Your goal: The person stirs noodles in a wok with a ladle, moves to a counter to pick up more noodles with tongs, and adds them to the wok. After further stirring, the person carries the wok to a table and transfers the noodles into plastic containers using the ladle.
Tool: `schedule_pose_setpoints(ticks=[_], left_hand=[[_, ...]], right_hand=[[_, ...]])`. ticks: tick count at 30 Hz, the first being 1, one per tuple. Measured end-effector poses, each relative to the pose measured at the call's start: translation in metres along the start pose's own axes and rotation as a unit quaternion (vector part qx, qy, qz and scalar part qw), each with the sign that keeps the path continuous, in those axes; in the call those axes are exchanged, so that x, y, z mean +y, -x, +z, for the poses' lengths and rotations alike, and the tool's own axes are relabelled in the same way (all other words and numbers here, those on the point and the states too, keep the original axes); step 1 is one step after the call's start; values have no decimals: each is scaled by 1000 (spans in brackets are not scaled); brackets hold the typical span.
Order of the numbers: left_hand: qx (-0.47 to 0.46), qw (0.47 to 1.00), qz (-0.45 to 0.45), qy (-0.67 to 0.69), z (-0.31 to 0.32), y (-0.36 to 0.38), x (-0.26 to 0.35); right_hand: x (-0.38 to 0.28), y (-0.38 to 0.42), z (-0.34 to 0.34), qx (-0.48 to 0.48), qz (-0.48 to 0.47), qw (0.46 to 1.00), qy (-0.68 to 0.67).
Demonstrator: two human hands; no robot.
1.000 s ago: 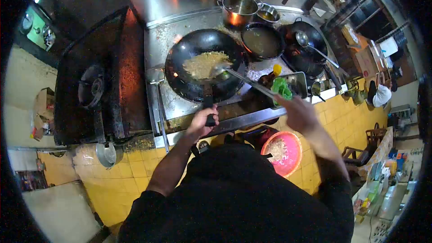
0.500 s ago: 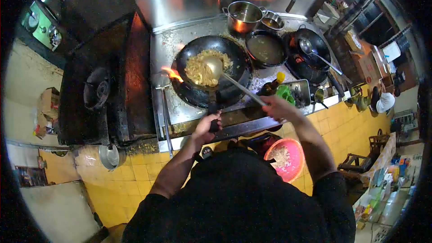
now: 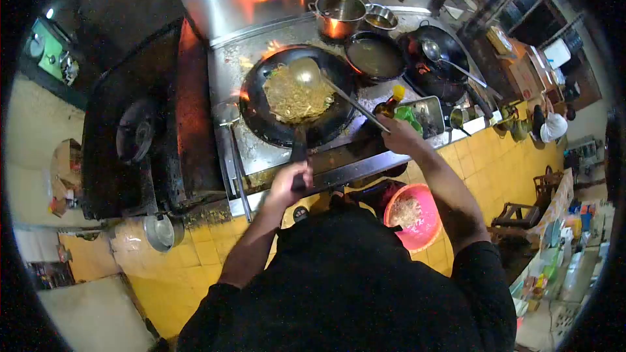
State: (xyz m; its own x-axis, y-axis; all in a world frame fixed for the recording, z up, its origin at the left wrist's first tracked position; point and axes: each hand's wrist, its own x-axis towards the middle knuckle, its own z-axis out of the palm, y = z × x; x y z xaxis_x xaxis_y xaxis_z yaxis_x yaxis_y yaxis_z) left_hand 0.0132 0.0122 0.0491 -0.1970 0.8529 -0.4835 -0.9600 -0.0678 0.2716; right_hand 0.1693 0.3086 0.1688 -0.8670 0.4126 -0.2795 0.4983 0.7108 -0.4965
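Note:
My left hand (image 3: 291, 182) is closed around the dark handle of a black wok (image 3: 254, 107), which sits over the burner with flames showing at its rear and left rim. Noodles (image 3: 293, 98) lie spread over the wok's middle. In my right hand (image 3: 396, 133) is the long metal handle of a ladle (image 3: 305, 73). The ladle's round bowl rests at the far side of the noodles, its back turned up. Just beyond my right hand stand a yellow-capped bottle (image 3: 389, 103) and something green (image 3: 408, 117) beside a metal tray (image 3: 430, 117).
Behind are a steel pot (image 3: 340, 14), a small pan (image 3: 381, 17) and a dark pan of liquid (image 3: 375, 55). Another wok (image 3: 433, 52) with a ladle stands right. A long-handled utensil (image 3: 238, 169) leans left. Below is a pink basin (image 3: 424, 218). A person (image 3: 554, 127) is far right.
The noodles have spread wider and flatter in the wok. The ladle's bowl has shifted toward the far side. Flames have grown along the wok's rear rim. The view has moved slightly.

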Motion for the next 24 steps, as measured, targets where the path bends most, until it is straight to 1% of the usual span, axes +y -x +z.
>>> schedule_pose_setpoints(ticks=[1, 2, 3, 4, 5, 6, 7, 8, 9, 10, 11, 12, 13, 15, 16, 18, 19, 21, 22, 23, 24], left_hand=[[33, 978, 40, -201, -9, 14, -15], [37, 984, 58, -164, -5, 33, -40], [-53, 966, 112, -229, -37, 26, -62], [-25, 970, 83, -227, -28, 30, -60], [5, 974, 54, -222, -15, 40, -59], [8, 975, 51, -218, 4, 47, -50], [-5, 994, 1, -108, 30, 45, -29], [-20, 999, -44, 3, 45, 36, -8], [-121, 990, -57, 55, 34, 16, 7], [-63, 994, -49, 80, 48, 10, 15], [-5, 994, -42, 105, 58, 9, 16], [-26, 996, -31, 74, 43, 6, 6], [-44, 999, 11, -29, 31, 16, -8], [-25, 993, 14, -118, -4, 37, -35], [-27, 992, 11, -124, -10, 48, -46], [-9, 983, 72, -169, -16, 62, -61], [-9, 983, 73, -167, -9, 57, -52], [-81, 987, 24, -139, 16, 41, -21], [-49, 999, -5, -15, 34, 34, -8], [-19, 994, -32, 106, 55, 25, 6], [4, 992, -30, 125, 66, 17, 11]], right_hand=[[0, 6, -2, 43, -32, 997, 47], [-4, 11, -8, 86, -66, 989, 96], [-21, 33, -35, 48, -58, 994, 84], [-43, 63, -68, 7, -50, 996, 71], [-56, 83, -90, -22, -21, 995, 95], [-58, 99, -100, -57, 8, 991, 118], [-44, 110, -97, -29, -106, 991, 70], [-48, 115, -91, -55, -115, 989, 72], [-55, 117, -87, -77, -125, 986, 76], [-52, 109, -71, -77, -127, 986, 77], [-42, 94, -43, -85, -63, 994, 23], [-42, 84, -26, -91, 3, 995, -31], [-72, 80, -23, -76, -13, 993, 93], [-65, 86, -4, 8, -67, 994, 91], [-70, 99, -14, 14, -64, 994, 88], [-86, 132, -58, -20, -85, 978, 192], [-89, 139, -72, -21, -85, 977, 193], [-91, 147, -83, -52, -34, 975, 211], [-103, 138, -77, -56, -9, 976, 211], [-97, 123, -59, -57, -10, 976, 211], [-77, 102, -27, -23, 12, 981, 193]])
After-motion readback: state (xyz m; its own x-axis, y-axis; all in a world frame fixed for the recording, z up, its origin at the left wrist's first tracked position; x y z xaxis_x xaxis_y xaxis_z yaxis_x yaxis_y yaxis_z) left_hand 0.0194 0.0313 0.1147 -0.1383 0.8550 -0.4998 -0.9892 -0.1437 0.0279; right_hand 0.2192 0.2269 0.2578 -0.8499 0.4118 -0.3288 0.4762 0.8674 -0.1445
